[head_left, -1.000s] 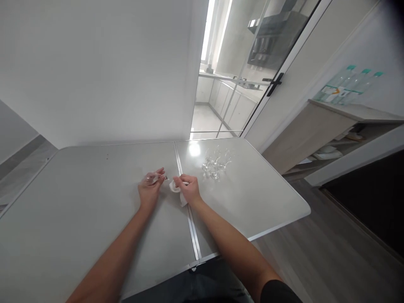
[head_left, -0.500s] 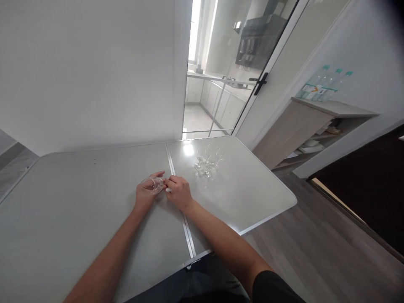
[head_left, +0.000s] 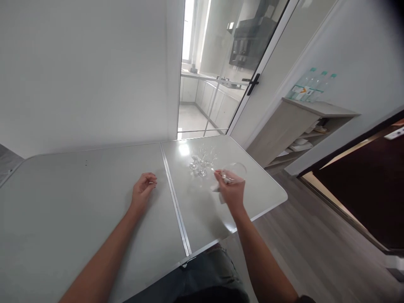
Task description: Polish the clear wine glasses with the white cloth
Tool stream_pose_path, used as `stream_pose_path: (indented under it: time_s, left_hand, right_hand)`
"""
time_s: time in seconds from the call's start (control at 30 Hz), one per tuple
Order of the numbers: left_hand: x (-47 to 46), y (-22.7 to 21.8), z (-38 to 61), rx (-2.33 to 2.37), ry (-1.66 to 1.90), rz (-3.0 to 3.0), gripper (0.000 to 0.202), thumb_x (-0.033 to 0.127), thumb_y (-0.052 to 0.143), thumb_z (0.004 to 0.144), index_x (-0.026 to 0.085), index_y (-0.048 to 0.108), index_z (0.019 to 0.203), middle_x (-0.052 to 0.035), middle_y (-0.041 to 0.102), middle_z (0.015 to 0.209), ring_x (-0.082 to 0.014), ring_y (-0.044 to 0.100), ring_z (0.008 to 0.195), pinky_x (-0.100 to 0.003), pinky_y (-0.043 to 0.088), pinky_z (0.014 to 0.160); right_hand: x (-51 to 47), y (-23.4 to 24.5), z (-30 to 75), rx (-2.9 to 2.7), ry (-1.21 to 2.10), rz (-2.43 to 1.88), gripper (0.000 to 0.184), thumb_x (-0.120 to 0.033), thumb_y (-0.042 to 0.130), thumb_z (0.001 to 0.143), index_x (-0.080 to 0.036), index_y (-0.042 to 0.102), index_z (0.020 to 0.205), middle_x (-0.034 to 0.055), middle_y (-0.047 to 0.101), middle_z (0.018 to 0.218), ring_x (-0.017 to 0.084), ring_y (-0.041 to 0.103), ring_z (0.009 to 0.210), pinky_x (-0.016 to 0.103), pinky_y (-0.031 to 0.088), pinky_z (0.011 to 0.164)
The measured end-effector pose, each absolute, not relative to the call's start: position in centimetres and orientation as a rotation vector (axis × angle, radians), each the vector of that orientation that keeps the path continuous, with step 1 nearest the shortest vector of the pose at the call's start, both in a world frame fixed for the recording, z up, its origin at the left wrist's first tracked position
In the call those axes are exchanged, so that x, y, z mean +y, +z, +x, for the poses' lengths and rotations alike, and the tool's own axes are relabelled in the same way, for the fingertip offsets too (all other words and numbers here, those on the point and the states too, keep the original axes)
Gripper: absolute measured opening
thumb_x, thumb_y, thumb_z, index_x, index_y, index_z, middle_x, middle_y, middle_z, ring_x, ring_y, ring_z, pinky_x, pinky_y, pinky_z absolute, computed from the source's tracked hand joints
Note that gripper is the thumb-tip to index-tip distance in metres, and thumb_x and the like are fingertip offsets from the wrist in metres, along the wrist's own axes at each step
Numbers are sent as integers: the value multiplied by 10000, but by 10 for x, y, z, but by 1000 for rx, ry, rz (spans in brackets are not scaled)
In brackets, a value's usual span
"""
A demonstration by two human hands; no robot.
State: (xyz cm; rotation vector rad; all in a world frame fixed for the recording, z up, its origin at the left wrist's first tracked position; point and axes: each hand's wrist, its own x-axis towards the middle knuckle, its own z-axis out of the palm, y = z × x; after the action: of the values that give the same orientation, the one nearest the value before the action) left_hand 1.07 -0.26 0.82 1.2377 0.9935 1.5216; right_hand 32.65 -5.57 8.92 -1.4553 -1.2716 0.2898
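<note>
Over the right part of the table, my right hand (head_left: 232, 191) is closed on a clear stemmed glass (head_left: 239, 169), which is tilted with its bowl toward the right. A piece of white cloth or tissue (head_left: 216, 189) shows under the same hand; its kind is blurred. My left hand (head_left: 143, 189) rests at the left of the table's metal seam, fingers loosely curled and nothing in them. Several clear stemmed glasses (head_left: 202, 171) stand close together a little beyond my right hand, to its left.
The pale table (head_left: 78, 219) has a metal seam (head_left: 176, 206) across it and a wall behind. Past its right side are a glass door (head_left: 214, 84) with a black handle and a low wooden cabinet (head_left: 284, 130) carrying plastic bottles (head_left: 311, 86).
My right hand has moved right, away from my left hand, taking the stemmed glass with it. My left hand has let go of the glass. The view has shifted slightly.
</note>
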Motion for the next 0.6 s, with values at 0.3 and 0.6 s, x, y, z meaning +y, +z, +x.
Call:
stream_pose_path:
  time_s: [0.3, 0.6]
  left_hand:
    - [-1, 7, 13, 1085, 1461, 1202, 140, 236, 686, 689, 220, 710, 825, -70, 573, 998, -156, 512, 761, -253, 436, 604]
    - [-2, 6, 13, 1079, 1411, 1211, 118, 217, 653, 711, 223, 704, 817, -54, 567, 984, -139, 501, 724, -261, 435, 626]
  right_hand:
    - [5, 14, 409, -1445, 396, -1878, 309, -411, 634, 752, -136, 768, 715, 98, 742, 685, 228, 680, 677, 269, 433, 607]
    - [25, 10, 398, -1475, 368, -1906, 292, -401, 640, 725, -139, 763, 694, 87, 722, 642, 200, 644, 626, 254, 402, 575]
